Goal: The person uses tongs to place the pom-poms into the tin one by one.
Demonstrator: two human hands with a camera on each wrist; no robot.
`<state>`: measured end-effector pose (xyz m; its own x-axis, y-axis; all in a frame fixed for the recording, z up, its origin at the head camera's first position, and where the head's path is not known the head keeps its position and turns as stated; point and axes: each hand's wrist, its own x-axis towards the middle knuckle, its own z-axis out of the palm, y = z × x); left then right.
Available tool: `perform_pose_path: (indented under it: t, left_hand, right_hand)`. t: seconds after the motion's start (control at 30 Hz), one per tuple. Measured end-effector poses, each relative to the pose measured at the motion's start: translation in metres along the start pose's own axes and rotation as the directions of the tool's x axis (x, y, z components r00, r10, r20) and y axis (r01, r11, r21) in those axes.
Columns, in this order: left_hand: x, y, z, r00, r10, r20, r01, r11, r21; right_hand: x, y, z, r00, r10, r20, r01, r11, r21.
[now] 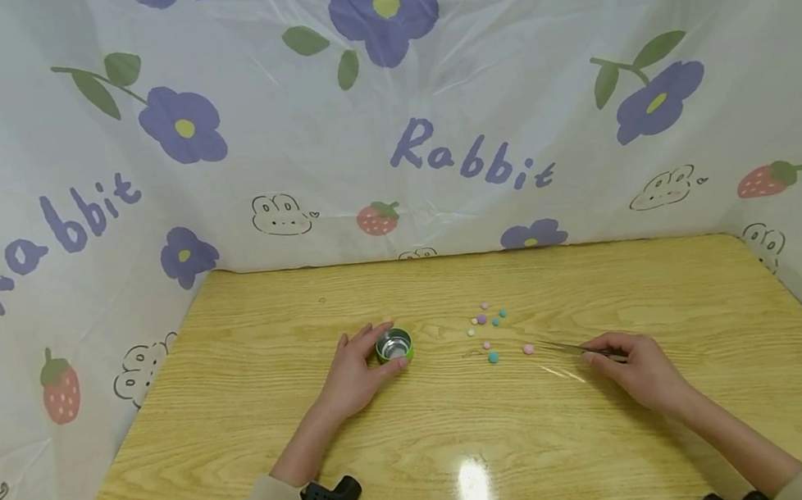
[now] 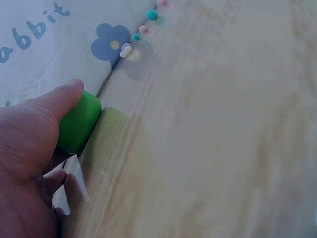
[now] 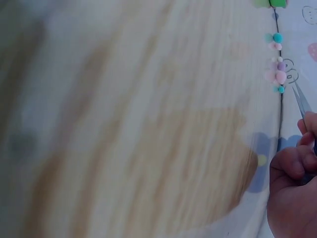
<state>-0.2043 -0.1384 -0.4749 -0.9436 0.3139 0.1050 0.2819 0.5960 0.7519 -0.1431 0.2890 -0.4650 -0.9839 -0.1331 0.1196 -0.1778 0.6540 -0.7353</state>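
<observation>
My left hand (image 1: 352, 379) holds a small round green tin (image 1: 410, 353) standing on the table, its thumb and fingers on either side. The tin is open at the top and shows a shiny silver inside; in the left wrist view its green wall (image 2: 81, 124) is under my thumb. My right hand (image 1: 640, 367) pinches thin metal tweezers (image 1: 568, 346), tips pointing left. Just left of the tips lies a pink bead (image 1: 528, 349), apart from them as far as I can see. A larger teal bead (image 1: 493, 357) and a purple bead (image 1: 481, 319) lie between the hands.
Several more small pink, white and teal beads (image 1: 502, 313) are scattered around the purple one. The wood-grain table (image 1: 465, 424) ends at a patterned cloth (image 1: 302, 162) hanging behind and at both sides. A black wrist device (image 1: 334, 497) sits at the left sleeve.
</observation>
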Motion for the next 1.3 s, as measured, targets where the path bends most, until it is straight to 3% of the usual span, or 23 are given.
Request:
perform_pose_path:
  t: [1.3]
  left_hand:
    - [0.0, -0.003, 0.002, 1.0, -0.003, -0.015, 0.003, 1.0, 0.006]
  right_hand:
    - [0.004, -0.004, 0.011, 1.0, 0.015, 0.02, -0.016, 0.999, 0.038]
